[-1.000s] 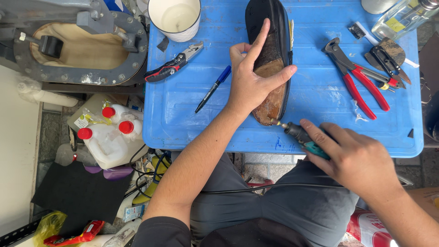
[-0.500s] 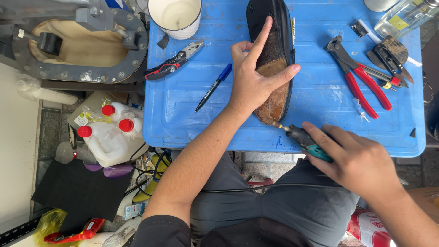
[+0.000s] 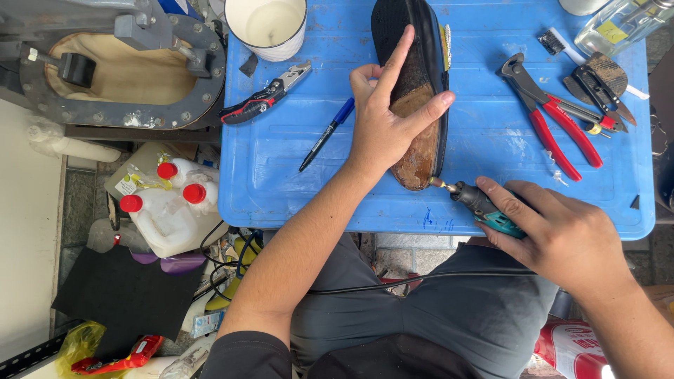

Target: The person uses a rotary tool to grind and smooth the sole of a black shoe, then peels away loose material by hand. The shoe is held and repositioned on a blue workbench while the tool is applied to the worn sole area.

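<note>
The shoe (image 3: 414,91) lies sole-up on the blue table (image 3: 281,182), its long axis running straight away from me, heel end nearest my body. My left hand (image 3: 386,126) lies flat on the sole, fingers spread, thumb out along the worn brown heel patch; it presses rather than clasps, so that grip is open, with nothing enclosed. My right hand (image 3: 562,235) is closed around a rotary tool (image 3: 484,207), dark with a teal body, its cord trailing across my lap. From this grip the shoe lies up and to the left, and the tool's small tip points that way, touching or just short of the heel's near edge; I cannot tell which. The tool's axis is slanted across the shoe's long axis, meeting it at the heel end. My left hand is on the shoe itself, my right a tool's length away from it.

Beyond my right grip, further out on the table, lie red-handled pincers (image 3: 547,119), and past them more small tools and a brush. Left of my left hand lie a blue pen (image 3: 326,133) and a red-and-black knife (image 3: 267,95), with a white cup (image 3: 267,24) at the far edge. Off the table's left side stand plastic bottles with red caps (image 3: 168,210).
</note>
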